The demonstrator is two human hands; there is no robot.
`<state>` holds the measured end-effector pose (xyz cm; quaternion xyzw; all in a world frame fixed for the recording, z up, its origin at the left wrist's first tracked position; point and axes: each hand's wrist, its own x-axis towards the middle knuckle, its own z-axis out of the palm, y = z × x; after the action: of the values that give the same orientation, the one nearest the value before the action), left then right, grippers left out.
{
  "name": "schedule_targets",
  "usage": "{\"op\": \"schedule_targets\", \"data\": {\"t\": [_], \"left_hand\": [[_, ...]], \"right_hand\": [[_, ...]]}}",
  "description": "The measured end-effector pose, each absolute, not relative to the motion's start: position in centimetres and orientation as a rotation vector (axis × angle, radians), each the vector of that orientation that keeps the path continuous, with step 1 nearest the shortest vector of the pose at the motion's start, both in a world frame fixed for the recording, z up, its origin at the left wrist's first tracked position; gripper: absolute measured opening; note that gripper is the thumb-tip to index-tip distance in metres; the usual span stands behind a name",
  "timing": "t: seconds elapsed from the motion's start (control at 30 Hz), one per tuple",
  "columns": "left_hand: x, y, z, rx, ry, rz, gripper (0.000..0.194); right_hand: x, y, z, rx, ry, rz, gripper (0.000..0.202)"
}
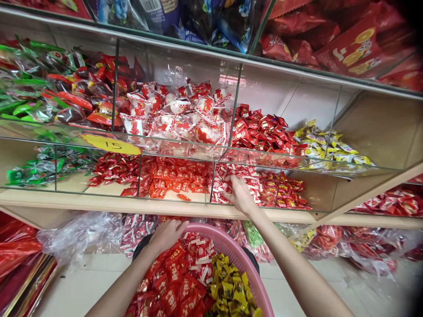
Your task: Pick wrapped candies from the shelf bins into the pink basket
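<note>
Head view: the basket [264,293] is at the lower centre, below the shelf [109,201]. Three visible groups of candy lie in it: red packets [172,270] at the left, red-white packets [201,253] at the far side, yellow packets [231,286] at the right. Judged from this fill, loading is well advanced; the remaining amount cannot be determined. Candy also lies in the lower shelf bins, including red-white candy [220,184] at the right hand [240,193].

Right hand: inside the bin, fingers partly bent and spread over the candy. Whether a packet is held cannot be told. Left hand [168,235]: at the basket's far left rim, fingers loosely bent; how firmly it holds cannot be told.

Limits of view: the near side of the basket is cut off by the lower edge. Lower candy layers are hidden. The right fingertips are hard to make out. Glare obscures parts of the bins, and the upper right corner is dark.
</note>
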<state>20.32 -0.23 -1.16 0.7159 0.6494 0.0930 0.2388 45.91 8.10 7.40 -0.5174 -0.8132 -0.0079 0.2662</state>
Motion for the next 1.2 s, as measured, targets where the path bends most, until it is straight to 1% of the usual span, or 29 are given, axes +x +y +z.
{"op": "schedule_targets", "data": {"t": [0.33,0.57,0.77,0.97,1.07,1.2], "left_hand": [[20.5,-0.2,-0.7,1.962,1.79,0.203,0.061],[20.3,-0.2,-1.2,1.97,1.791,0.235,0.063],[20.3,-0.2,-0.9,1.979,1.797,0.209,0.062],[20.5,-0.1,-0.9,1.984,1.78,0.208,0.063],[20.6,-0.2,-0.9,1.968,1.791,0.214,0.063],[20.7,-0.1,-0.9,1.974,1.789,0.212,0.064]], "right_hand": [[45.4,8.6,7.9,-1.47,-2.299,-0.06,0.031],[45.5,8.5,7.8,-1.387,-2.237,0.011,0.028],[46.3,6.5,8.7,-1.3,-2.076,0.21,0.025],[47.0,1.2,9.9,-1.288,-1.97,0.399,0.03],[46.4,-2.1,8.8,-1.321,-2.048,0.607,0.029],[45.3,-5.3,5.5,-1.393,-2.189,0.795,0.022]]}}
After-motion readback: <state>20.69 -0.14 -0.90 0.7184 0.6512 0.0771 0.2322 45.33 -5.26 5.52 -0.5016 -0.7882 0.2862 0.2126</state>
